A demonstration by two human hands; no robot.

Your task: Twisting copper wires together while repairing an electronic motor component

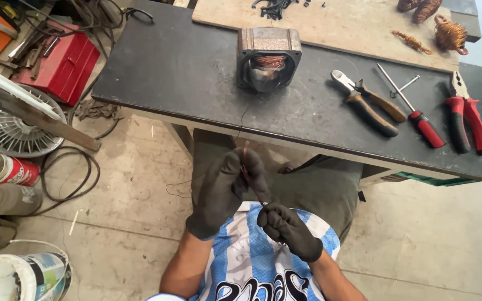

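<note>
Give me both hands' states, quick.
Left hand: closed, pinching the thin wire.
Right hand: closed on the wire's lower end.

Far off to the left of your left hand (227,187), a can (4,169) lies on its side, its label red and white. Lower left of it, a white bucket (26,277) carries a multicoloured label band.
</note>
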